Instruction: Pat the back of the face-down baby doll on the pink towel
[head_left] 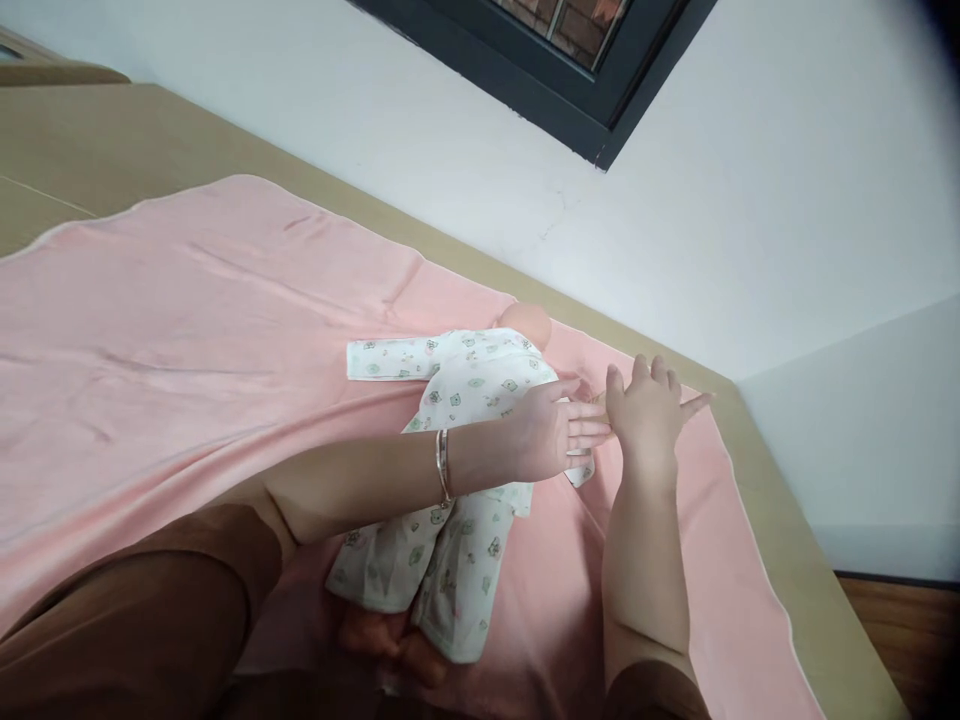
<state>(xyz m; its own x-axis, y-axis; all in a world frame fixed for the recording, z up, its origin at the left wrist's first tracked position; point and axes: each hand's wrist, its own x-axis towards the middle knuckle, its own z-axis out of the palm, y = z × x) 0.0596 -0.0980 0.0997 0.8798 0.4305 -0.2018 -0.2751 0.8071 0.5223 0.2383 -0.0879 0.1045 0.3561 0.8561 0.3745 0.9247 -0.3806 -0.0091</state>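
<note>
A baby doll lies on a pink blanket (pixel 247 260), dressed in a white printed top (pixel 472 375) and matching trousers (pixel 465 570). Its smooth head (pixel 526 324) points toward the wall, and its feet (pixel 375 632) show below the trouser legs. My left hand (pixel 551 430), with a bracelet (pixel 443 467) at the wrist, is over the doll's right-side sleeve, fingers stretched out and palm partly showing. Close to its fingertips, my right hand (pixel 646 405) has its fingers apart, one pointing right. The doll's arm between my hands is mostly hidden; whether I touch it is unclear.
The blanket covers a light wooden surface (pixel 97 140) whose far edge meets a white wall (pixel 315 90). A dark-framed window (pixel 555 100) is above. At the lower right, the surface ends above a brown wooden floor (pixel 919 640).
</note>
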